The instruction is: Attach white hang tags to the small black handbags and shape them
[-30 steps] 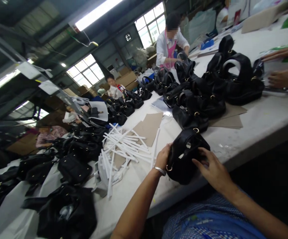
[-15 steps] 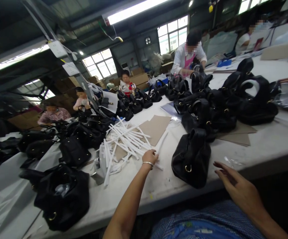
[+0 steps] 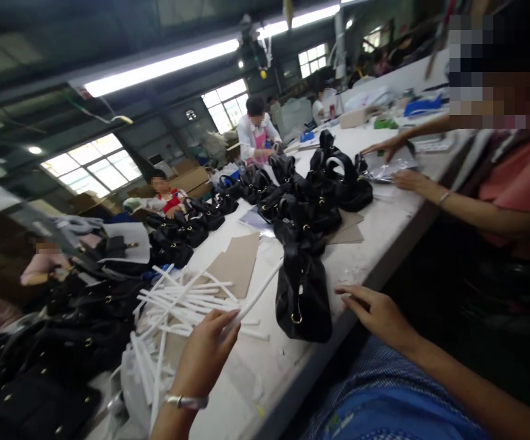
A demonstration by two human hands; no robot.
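Note:
My left hand (image 3: 207, 351), with a silver bangle on the wrist, is closed round the lower end of a white foam-like stick (image 3: 261, 288). The stick slants up and right, its far end close to a black handbag (image 3: 302, 299). That bag stands upright on the table with its handle up and a gold-coloured ring low on the side facing me. To the bag's right, my right hand (image 3: 379, 311) is held over the table edge, fingers stretched out and holding nothing. Beside my left hand lies a loose heap of similar white sticks (image 3: 177, 299).
Grey-brown card sheets (image 3: 240, 263) lie behind the heap. More black handbags (image 3: 311, 208) crowd the table beyond. At the right, a co-worker's hands (image 3: 406, 180) rest on clear plastic film. Another person (image 3: 258, 134) works at the far side. Dark bags (image 3: 31, 379) fill the near left.
My view has swung right, bringing the co-worker at the right into sight. My left hand has lifted a white stick from beside the heap. My right hand stays open near the bag.

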